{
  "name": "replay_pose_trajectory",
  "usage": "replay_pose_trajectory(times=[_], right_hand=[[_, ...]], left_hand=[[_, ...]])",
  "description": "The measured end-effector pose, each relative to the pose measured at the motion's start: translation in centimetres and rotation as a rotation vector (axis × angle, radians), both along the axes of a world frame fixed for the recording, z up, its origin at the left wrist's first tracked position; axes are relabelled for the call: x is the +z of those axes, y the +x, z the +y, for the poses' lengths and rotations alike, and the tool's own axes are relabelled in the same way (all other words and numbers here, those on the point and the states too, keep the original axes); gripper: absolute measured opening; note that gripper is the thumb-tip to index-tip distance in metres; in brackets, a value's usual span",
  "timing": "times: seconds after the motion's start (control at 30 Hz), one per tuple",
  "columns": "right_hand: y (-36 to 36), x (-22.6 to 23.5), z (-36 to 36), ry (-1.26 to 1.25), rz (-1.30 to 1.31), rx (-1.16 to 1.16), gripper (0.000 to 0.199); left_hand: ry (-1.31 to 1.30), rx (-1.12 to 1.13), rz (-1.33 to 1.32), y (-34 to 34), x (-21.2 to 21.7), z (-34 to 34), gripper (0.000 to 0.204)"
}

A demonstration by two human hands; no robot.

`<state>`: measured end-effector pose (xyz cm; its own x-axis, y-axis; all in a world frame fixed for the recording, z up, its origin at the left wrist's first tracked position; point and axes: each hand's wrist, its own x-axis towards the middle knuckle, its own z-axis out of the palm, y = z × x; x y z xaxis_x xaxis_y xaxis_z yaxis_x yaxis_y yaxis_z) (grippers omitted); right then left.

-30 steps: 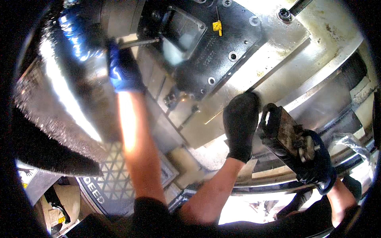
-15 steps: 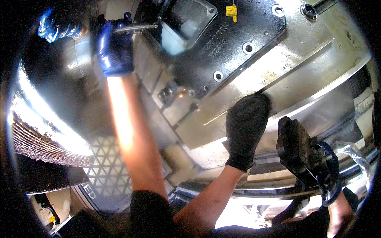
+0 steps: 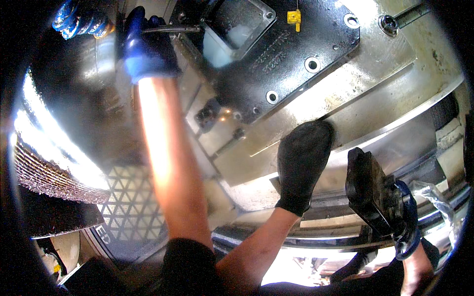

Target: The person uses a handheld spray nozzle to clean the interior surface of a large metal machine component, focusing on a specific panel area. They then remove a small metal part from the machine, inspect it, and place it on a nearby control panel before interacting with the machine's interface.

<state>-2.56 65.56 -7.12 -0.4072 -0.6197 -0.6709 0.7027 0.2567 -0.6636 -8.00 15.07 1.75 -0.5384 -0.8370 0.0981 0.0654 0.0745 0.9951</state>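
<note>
My left hand [image 3: 150, 49], in a blue glove, reaches to the upper left. Its fingers are bent around a slim metal bar [image 3: 175, 29], like a wrench handle, whose far end lies by the black plate [image 3: 291, 47]. At the lower right, my right hand [image 3: 408, 217], in a dark blue glove, is closed on a black block-shaped tool [image 3: 368, 190]; its wide end, like a battery base, points up and left. Between them a black-gloved hand [image 3: 304, 155], apparently another person's, rests on the metal surface [image 3: 355, 121]. Its fingers cannot be made out.
The plate has ringed bolt holes, a square framed opening [image 3: 239, 27] and a yellow tag [image 3: 294, 18]. A blue coiled hose [image 3: 79, 20] hangs at the upper left. A ridged shiny cylinder [image 3: 54, 170] and a triangle-patterned panel [image 3: 131, 204] lie left. Clear plastic [image 3: 437, 197] is at right.
The view has shifted slightly. My left hand has moved a little up and its wrist right, still at the bar. My right hand keeps the tool; the black-gloved hand has barely moved.
</note>
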Motion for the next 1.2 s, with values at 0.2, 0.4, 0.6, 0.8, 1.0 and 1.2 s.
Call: replay_pose_trajectory(times=[0.2,0.4,0.6,0.8,1.0,1.2], right_hand=[[-0.1,-0.3,-0.3,0.004,-0.001,0.003,0.055],[-0.2,-0.3,0.2,-0.040,-0.039,-0.034,0.051],[0.6,-1.8,1.0,-0.085,-0.052,-0.054,0.056],[0.6,-1.0,0.4,0.055,-0.111,-0.041,0.063],[0.5,-0.7,0.8,0.086,0.003,0.009,0.065],[0.5,-0.5,0.5,0.130,0.035,-0.007,0.062]], left_hand=[[-0.106,0.049,0.125,-1.3,-0.8,-2.0,0.014],[-0.150,0.020,0.129,-0.9,-0.9,-2.5,0.008],[-0.118,0.076,0.041,0.0,-0.4,-1.1,0.014],[-0.089,0.023,0.009,0.4,-0.5,-1.3,0.019],[-0.065,0.025,0.016,0.5,-0.6,-1.8,0.016],[-0.006,0.047,0.039,-0.2,-1.1,-2.4,0.025]])
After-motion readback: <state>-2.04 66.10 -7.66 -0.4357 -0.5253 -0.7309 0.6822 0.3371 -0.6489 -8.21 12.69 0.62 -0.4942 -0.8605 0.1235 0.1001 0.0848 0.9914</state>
